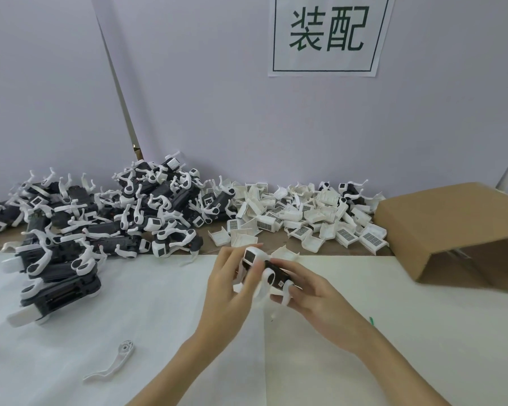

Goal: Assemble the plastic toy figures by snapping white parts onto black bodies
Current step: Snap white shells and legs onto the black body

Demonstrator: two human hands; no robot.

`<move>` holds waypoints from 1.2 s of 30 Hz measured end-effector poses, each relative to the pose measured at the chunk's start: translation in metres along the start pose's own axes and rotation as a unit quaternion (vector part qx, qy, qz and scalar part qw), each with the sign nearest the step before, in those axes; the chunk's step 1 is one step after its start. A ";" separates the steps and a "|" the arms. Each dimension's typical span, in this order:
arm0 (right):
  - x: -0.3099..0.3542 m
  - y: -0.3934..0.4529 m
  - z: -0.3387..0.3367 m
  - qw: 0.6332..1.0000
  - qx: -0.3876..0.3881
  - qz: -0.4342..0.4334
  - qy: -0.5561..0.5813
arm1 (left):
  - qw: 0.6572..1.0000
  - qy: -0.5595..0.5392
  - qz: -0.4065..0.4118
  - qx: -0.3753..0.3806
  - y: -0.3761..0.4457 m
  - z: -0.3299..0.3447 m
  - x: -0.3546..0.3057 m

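Nearest, at the lower left of the frame, a loose white leg part (112, 361) lies on the white tabletop (159, 303). Just above centre, both hands hold one toy figure (272, 273) clear of the tabletop: the left hand (226, 291) curls its fingers round the white head end, the right hand (317, 297) grips the black body and a white leg. Its long axis runs from upper left to lower right, head end (with the dark screen) pointing up-left. Beyond the fingertips, a spread of white shell parts (305, 221) lies along the wall. A heap of assembled figures (100, 218) fills the left middle, and a tipped cardboard box (452, 230) sits at right. A paper sign (329, 33) hangs on the wall, top centre.
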State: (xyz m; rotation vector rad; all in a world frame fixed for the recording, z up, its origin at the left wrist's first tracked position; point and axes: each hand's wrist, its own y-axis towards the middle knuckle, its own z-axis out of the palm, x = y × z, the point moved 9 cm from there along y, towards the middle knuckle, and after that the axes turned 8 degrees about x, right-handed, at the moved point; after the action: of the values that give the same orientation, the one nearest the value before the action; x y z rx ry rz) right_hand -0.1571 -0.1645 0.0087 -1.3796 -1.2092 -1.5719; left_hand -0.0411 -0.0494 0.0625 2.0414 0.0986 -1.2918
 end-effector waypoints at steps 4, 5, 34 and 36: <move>-0.005 -0.001 -0.008 1.000 -0.023 0.004 0.009 | 0.995 -0.088 -0.033 0.046 0.005 0.001 0.009; -0.004 -0.001 -0.011 0.999 -0.042 0.006 0.005 | 0.994 -0.086 -0.044 0.059 0.006 -0.001 0.012; -0.001 0.010 -0.087 0.891 -0.252 0.112 -0.360 | 0.936 -0.230 -0.249 -0.093 -0.002 -0.036 0.091; 0.000 -0.002 -0.083 0.916 -0.269 0.098 -0.280 | 0.935 -0.231 -0.249 -0.098 -0.002 -0.036 0.091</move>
State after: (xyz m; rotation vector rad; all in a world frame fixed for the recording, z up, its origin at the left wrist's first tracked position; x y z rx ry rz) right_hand -0.1853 -0.2425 0.0091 -2.3527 -0.9185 -1.4664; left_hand 0.0309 -0.0531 -0.0040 1.5420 0.5321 -1.9554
